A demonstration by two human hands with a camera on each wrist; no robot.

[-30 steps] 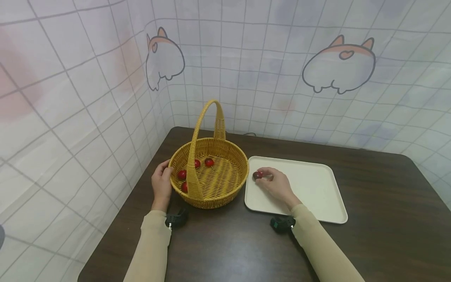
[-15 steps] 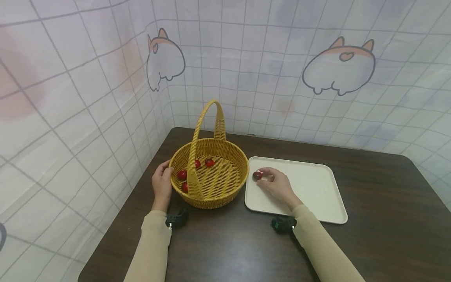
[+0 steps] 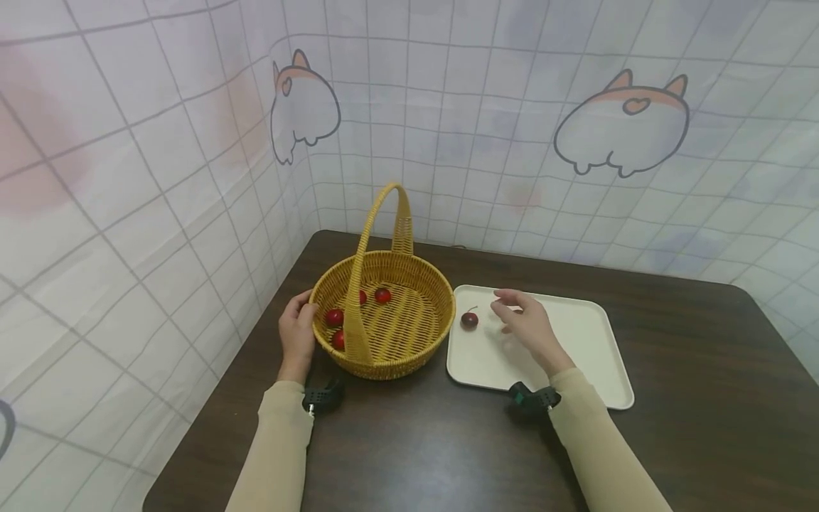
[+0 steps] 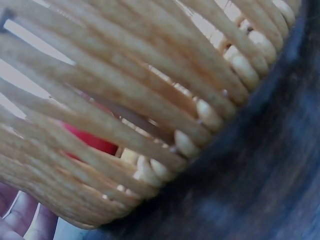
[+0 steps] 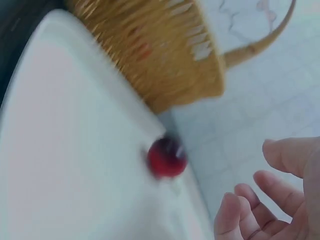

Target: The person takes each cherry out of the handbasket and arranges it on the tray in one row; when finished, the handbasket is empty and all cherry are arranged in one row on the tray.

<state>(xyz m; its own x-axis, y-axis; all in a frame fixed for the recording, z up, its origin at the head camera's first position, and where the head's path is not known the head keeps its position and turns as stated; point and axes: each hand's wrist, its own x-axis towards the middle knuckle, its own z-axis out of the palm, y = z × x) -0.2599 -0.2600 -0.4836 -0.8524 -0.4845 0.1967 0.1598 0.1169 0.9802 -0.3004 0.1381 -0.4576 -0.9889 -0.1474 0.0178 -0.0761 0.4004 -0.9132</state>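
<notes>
My left hand [image 3: 297,334] grips the left rim of a yellow woven basket [image 3: 390,370]; some of its fingers show at the lower left of the left wrist view, by the slats [image 4: 115,95]. Several red cherries [image 3: 382,295] lie inside the basket, one partly behind its tall handle [image 3: 361,284]. To the right, a dark red cherry [image 3: 470,321] with a thin stem rests on a white tray [image 3: 557,348]. My right hand [image 3: 527,327] hovers above the tray, right of that cherry and apart from it, fingers spread and holding nothing, as the right wrist view also shows.
The tray stands close against the basket's right side on a dark wooden table [image 3: 409,441]. A grid-patterned cloth [image 3: 473,128] with cartoon animals hangs behind and at the left. Each wrist carries a black strap-on device [image 3: 324,395].
My right hand has let go of the cherry on the tray and drawn back to the right, its fingers parting. The left hand and basket stay in place.
</notes>
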